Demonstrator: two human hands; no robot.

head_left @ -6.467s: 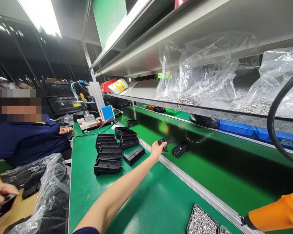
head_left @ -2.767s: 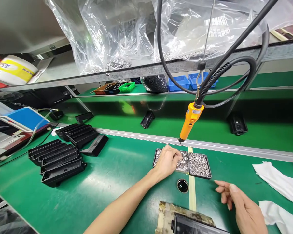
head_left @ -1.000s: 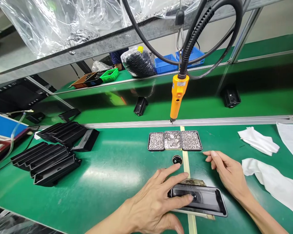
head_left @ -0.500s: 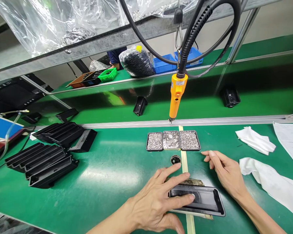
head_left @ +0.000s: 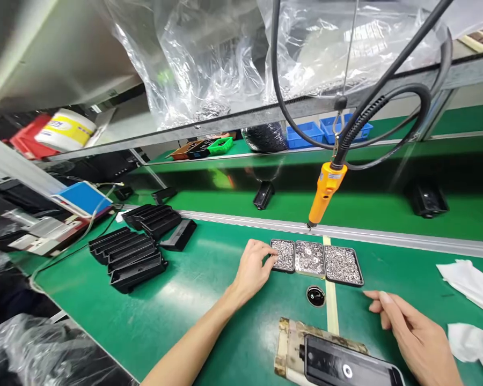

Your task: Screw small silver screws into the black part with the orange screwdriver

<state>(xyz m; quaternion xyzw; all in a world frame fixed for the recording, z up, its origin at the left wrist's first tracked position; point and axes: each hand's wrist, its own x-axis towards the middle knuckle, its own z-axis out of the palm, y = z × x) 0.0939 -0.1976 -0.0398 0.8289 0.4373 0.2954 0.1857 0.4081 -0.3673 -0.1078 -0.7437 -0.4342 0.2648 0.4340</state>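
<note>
The left hand (head_left: 253, 266) has left the black case (head_left: 348, 367) and gone up to the left tray of little screws (head_left: 284, 255). Its fingertips (head_left: 272, 259) curl at the tray's edge; I cannot tell if they pinch a screw. The case now lies alone on the camo pad (head_left: 290, 343), close to the person. The right hand (head_left: 410, 333) is open, holds nothing, and stays over the green table (head_left: 209, 316) beside the case. The orange screwdriver (head_left: 325, 193) hangs above the trays.

Bare tabletop (head_left: 209, 300) lies open left of my arm; the hanging screwdriver (head_left: 325, 194) blocks passage above the screw trays (head_left: 317, 260).
</note>
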